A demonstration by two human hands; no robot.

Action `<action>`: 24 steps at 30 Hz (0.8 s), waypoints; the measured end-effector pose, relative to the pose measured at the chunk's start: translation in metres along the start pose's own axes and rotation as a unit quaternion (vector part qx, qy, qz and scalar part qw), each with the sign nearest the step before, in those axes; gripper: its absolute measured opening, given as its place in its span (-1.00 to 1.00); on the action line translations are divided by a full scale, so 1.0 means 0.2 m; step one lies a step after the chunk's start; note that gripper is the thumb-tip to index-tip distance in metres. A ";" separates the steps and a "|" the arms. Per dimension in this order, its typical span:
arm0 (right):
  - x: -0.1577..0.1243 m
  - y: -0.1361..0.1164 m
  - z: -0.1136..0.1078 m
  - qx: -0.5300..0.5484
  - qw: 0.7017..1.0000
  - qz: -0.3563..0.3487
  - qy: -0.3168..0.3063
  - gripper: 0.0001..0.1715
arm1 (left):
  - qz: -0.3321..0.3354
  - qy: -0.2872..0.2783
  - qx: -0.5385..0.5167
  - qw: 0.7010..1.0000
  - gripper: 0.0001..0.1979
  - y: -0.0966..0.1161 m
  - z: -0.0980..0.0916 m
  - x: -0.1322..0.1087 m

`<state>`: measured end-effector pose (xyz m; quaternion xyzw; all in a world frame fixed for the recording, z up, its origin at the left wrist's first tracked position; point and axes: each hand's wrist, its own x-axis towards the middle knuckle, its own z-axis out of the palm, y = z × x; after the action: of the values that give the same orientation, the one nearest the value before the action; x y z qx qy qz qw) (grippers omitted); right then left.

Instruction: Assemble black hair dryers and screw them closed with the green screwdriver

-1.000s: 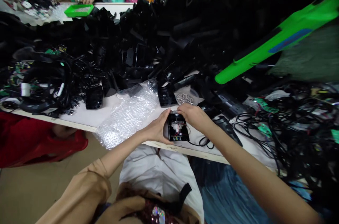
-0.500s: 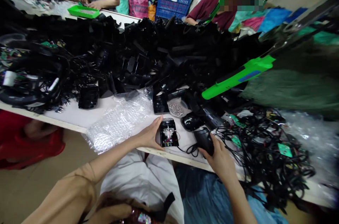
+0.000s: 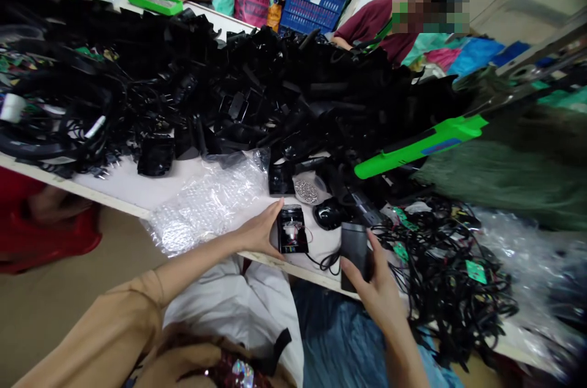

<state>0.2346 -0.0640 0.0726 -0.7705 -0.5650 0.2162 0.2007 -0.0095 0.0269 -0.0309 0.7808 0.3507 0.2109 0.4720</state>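
My left hand [image 3: 259, 232] lies open on the white table top [image 3: 110, 183], its fingertips against the left edge of an open black plastic housing [image 3: 292, 229] with red wires and a small circuit board inside. My right hand [image 3: 378, 281] grips a flat black plastic cover [image 3: 354, 253], raised on edge just above the table's front edge. A rounded glossy black shell [image 3: 330, 214] lies above that cover. A small heap of silver screws [image 3: 306, 191] sits beyond the housing.
Bubble wrap [image 3: 206, 214] lies to my left. A long heap of black plastic parts [image 3: 257, 88] fills the table's far side, and tangled black cables [image 3: 449, 272] lie at right. A green-handled tool [image 3: 422, 146] crosses the view. Co-workers sit beyond, one with a green tray [image 3: 153, 1].
My right hand has turned the black cover so its flat face shows and lifted it slightly. The left hand and housing have barely moved since the right hand left the housing.
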 end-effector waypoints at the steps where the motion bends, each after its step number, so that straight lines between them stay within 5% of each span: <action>1: 0.00 -0.08 0.03 -0.001 1.000 -0.001 -0.012 -0.06 | 0.004 0.004 0.001 1.000 0.42 0.00 0.00 0.00; 7: 0.09 -0.36 0.24 -0.121 0.992 -0.005 -0.030 -0.08 | 0.042 0.011 -0.005 0.999 0.44 -0.02 0.01 0.00; 17: 0.08 -0.42 0.35 -0.260 0.963 -0.010 -0.065 -0.12 | 0.020 0.021 -0.028 0.999 0.46 -0.03 0.04 0.01; 24: 0.08 -0.42 0.33 -0.252 0.960 -0.007 -0.121 -0.03 | 0.017 0.019 -0.013 1.000 0.45 -0.04 0.04 0.01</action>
<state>0.1358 -0.0203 0.0637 -0.7599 -0.6270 0.1572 -0.0683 -0.0058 0.0260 -0.0426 0.7765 0.3437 0.2378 0.4716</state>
